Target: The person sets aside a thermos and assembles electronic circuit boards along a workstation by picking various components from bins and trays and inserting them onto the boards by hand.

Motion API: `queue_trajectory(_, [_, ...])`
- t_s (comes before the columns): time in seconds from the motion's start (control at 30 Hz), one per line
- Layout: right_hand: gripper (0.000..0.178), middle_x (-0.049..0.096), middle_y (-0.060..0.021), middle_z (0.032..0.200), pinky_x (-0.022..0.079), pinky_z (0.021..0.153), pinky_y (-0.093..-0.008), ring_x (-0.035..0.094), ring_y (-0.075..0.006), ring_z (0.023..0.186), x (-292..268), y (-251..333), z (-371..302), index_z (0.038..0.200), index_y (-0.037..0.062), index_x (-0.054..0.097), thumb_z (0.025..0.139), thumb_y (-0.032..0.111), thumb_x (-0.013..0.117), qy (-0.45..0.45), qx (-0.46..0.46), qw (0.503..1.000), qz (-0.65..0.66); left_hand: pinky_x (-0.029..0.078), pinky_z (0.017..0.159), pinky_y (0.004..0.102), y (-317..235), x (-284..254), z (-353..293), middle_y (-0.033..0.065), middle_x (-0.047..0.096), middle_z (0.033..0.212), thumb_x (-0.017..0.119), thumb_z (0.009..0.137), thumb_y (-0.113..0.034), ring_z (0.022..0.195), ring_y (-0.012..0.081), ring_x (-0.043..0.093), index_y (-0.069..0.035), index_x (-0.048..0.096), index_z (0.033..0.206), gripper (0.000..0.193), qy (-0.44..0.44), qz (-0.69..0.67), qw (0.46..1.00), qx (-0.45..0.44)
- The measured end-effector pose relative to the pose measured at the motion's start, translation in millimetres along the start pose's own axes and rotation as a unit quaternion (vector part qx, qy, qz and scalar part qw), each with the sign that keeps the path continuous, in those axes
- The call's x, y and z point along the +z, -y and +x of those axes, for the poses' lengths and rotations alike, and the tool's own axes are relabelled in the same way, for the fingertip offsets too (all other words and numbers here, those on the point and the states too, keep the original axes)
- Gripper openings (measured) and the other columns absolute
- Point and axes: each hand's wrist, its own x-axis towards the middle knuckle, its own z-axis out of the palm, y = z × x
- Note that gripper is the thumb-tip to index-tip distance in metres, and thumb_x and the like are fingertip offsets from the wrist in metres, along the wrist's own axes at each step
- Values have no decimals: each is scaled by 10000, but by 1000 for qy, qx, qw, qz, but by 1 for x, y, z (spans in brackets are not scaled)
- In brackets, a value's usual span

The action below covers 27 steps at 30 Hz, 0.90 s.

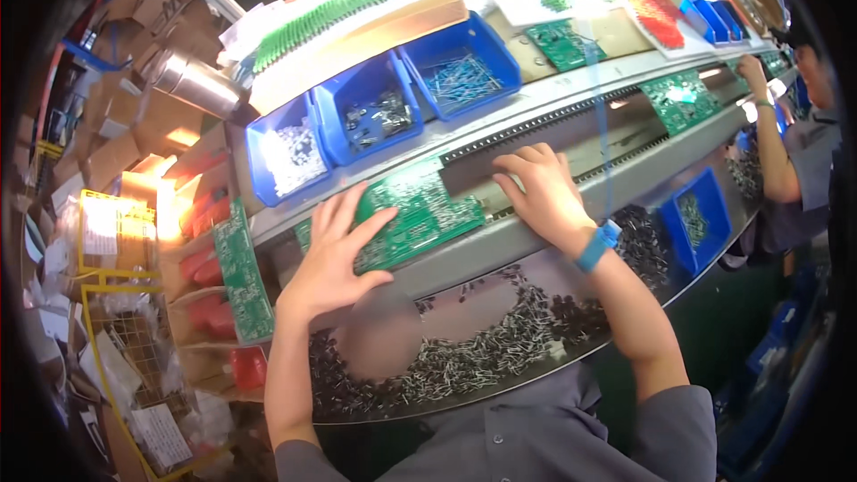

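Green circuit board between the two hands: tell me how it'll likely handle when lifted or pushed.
The green circuit board looks straight-edged and unbent, so it's probably stiff. Its thin edge suggests lightness. Lying flat, it should slide rather than tip.

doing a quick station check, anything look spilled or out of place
Possibly the loose parts, heaped and scattered across the tray, while the blue bins contain theirs. That may be normal. The board under the left hand shows no clear damage.
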Motion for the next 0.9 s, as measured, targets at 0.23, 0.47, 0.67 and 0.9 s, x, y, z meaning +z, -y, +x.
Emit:
queue_trajectory(0.23, [169, 624, -76, 923, 397, 829, -392, 533, -278, 961, 0, -5, -1, 987, 61, 655, 847, 149, 620, 32, 16, 999, 2, 191, 1109, 509, 13, 11, 13, 147, 219, 1511, 832, 595, -255, 1351, 418, 199, -217, 547, 1295, 757, 34, -3, 999, 35])
queue_trajectory(0.47, [174, 628, -81, 931, 395, 840, -390, 532, -282, 962, -2, -3, 2, 989, 58, 655, 838, 140, 627, 35, 16, 999, -1, 188, 1105, 523, 6, 29, 7, 162, 194, 1516, 755, 715, -271, 1358, 427, 183, -214, 535, 1305, 633, -9, 30, 999, 16])
queue_trajectory(0.67, [179, 631, -94, 925, 407, 836, -398, 542, -295, 939, -1, -2, 1, 978, 42, 658, 818, 119, 633, 32, 17, 999, -1, 248, 1068, 553, -12, 51, -17, 169, 300, 1451, 661, 808, -276, 1299, 420, 301, -124, 506, 1297, 535, -127, 54, 988, -65])
queue_trajectory(0.9, [148, 634, -96, 902, 408, 787, -386, 554, -292, 904, -2, 3, 5, 953, 29, 652, 814, 74, 623, 12, -28, 999, -19, 284, 1039, 559, -11, 67, -32, 144, 393, 1397, 630, 820, -397, 1258, 378, 378, -91, 520, 1267, 553, -174, 58, 982, -49])
